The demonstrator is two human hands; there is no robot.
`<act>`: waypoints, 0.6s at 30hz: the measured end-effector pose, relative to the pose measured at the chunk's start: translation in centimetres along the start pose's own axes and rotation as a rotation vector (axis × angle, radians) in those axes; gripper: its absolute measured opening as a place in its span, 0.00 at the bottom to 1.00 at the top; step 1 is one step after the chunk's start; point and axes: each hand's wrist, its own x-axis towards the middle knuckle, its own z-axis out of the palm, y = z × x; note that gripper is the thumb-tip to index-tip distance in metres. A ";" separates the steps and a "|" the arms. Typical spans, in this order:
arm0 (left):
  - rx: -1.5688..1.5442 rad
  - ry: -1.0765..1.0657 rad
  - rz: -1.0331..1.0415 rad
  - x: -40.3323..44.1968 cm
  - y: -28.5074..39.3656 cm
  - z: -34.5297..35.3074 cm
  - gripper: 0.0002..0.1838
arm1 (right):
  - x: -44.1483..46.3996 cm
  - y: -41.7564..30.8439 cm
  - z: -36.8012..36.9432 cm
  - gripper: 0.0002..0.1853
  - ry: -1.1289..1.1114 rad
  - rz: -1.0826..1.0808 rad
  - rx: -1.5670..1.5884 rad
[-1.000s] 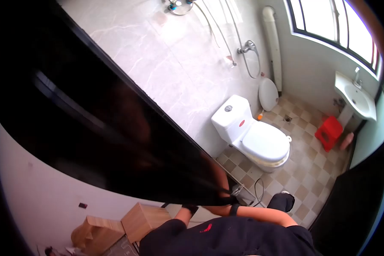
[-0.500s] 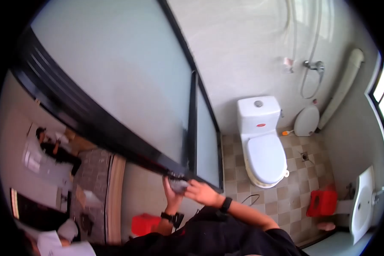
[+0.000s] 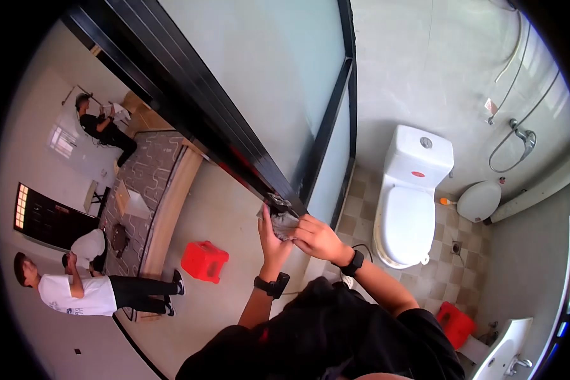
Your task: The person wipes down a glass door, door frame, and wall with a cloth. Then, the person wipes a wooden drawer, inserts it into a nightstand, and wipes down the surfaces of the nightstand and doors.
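A crumpled grey cloth (image 3: 283,226) is held between my two hands at the edge of a black-framed door with frosted glass (image 3: 259,69). My left hand (image 3: 274,244) grips the cloth from below, its thumb pointing up beside the door edge. On the other side, my right hand (image 3: 318,239) pinches the cloth with bent fingers, close against the frame. Just above the cloth, a dark metal fitting (image 3: 278,202) shows on the door's edge. Part of it is hidden by the cloth and fingers.
On the bathroom side stand a white toilet (image 3: 406,221), a red stool (image 3: 456,324) and a washbasin (image 3: 503,351). Another red stool (image 3: 204,261) is on the room side. A person in white (image 3: 82,294) stands near the bed (image 3: 152,158); another sits (image 3: 104,130) beyond.
My view has turned, bringing more of the room and the standing person into sight. Both hands stay on the cloth at the door edge and appear higher in view.
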 end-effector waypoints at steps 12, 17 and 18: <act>0.129 -0.094 -0.009 -1.4 -2.2 2.6 0.59 | -4.3 1.7 1.0 0.13 0.255 0.579 0.314; 0.274 0.009 0.028 -1.7 -3.2 5.0 0.59 | -1.0 5.0 1.1 0.08 0.118 0.387 0.331; 0.264 0.026 0.021 -1.8 -3.7 5.5 0.54 | -0.7 5.7 0.7 0.08 0.043 0.426 0.374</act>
